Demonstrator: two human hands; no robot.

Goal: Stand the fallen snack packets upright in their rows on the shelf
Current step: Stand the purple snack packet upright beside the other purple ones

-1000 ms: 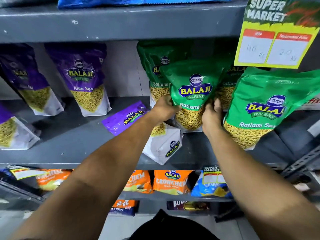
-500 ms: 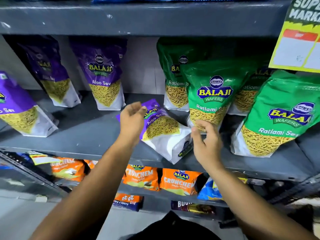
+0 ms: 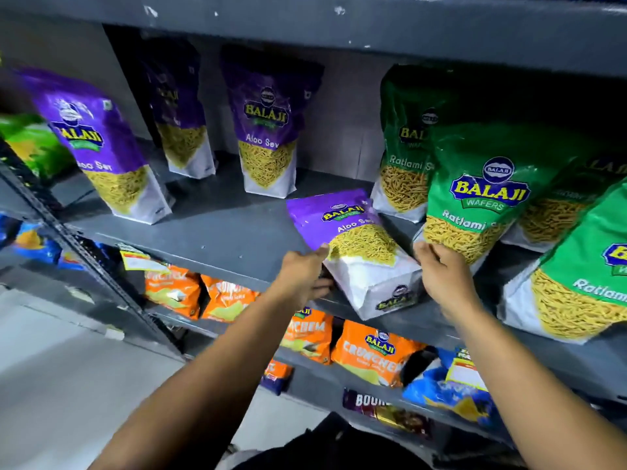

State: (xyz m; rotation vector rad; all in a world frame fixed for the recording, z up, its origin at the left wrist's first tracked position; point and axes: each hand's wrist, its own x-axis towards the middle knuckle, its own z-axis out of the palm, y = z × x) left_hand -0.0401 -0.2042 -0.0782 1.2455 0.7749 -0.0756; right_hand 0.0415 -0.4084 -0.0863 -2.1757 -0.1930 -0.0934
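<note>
A purple Aloo Sev packet (image 3: pixel 356 245) lies fallen on its back on the grey shelf (image 3: pixel 220 228), its white base toward me. My left hand (image 3: pixel 302 276) grips its left edge, thumb on top and fingers beneath. My right hand (image 3: pixel 441 276) is curled against its right edge, just in front of a standing green Ratlami Sev packet (image 3: pixel 475 191). Three purple packets stand upright to the left: one near the front (image 3: pixel 98 147), two at the back (image 3: pixel 183 123) (image 3: pixel 268 130). More green packets stand at the back (image 3: pixel 407 147) and far right (image 3: pixel 583 276).
The shelf above (image 3: pixel 339 25) hangs low over the packets. A perforated grey upright (image 3: pixel 78 245) runs diagonally at the left. On the lower shelf stand orange Crunchem packets (image 3: pixel 373 354) and blue packets (image 3: pixel 444 391) with a price tag. Grey floor lies at the lower left.
Both hands left the green packet, which now stands upright, and came down onto the fallen purple packet, closing on its two sides. My view swung to the left.
</note>
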